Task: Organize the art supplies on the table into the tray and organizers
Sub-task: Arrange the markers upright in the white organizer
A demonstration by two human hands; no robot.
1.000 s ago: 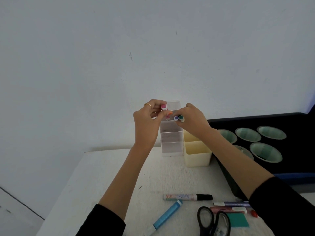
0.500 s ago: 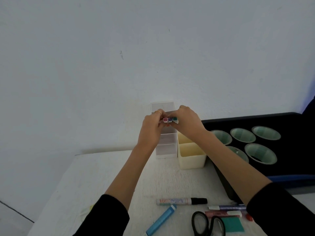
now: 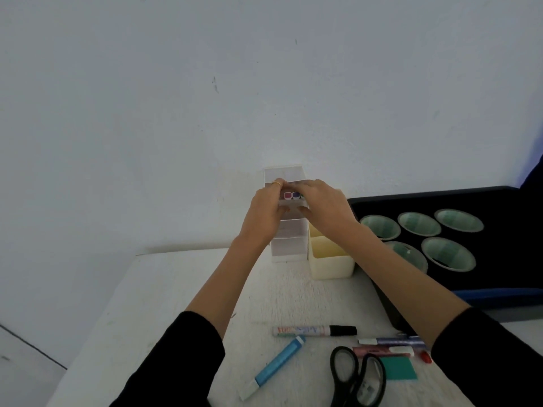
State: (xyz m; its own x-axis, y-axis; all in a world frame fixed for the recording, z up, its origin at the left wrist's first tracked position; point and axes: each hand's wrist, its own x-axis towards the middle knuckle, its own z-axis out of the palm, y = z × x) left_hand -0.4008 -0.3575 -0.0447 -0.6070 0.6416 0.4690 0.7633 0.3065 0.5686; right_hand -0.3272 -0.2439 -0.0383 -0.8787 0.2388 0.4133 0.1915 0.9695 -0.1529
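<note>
**Both hands working markers into the white stacked organizer**

So in the centre of the frame the left hand [image 3: 266, 214] and right hand [image 3: 324, 210] are meeting at the upper part of the white stacked organizer [image 3: 289, 239], fingers curled in and pinching a small bunch of markers [image 3: 292, 195] between them. You're only seeing the marker ends: one pink, one purple, maybe a green one tucked under the right hand. Whether they're already sitting in a compartment or just held over it, can't tell. A thin ring is showing on a left finger, and both arms are wearing black sleeves.

Just right of the white organizer, touching or nearly so, a cream bin [image 3: 332, 261] is sitting on the table [image 3: 164, 304]. Further right, a black tray [image 3: 499, 201] is holding several green-lined round cups [image 3: 448, 254].

Down in the lower middle and lower right of the frame, stuff is lying loose on the table: a white marker with a black cap [image 3: 314, 330], a blue marker [image 3: 273, 367] angled diagonally, black scissors [image 3: 357, 377], a teal square [image 3: 398, 368], plus a couple more pens [image 3: 388, 346] partly hidden by the right sleeve.
</note>
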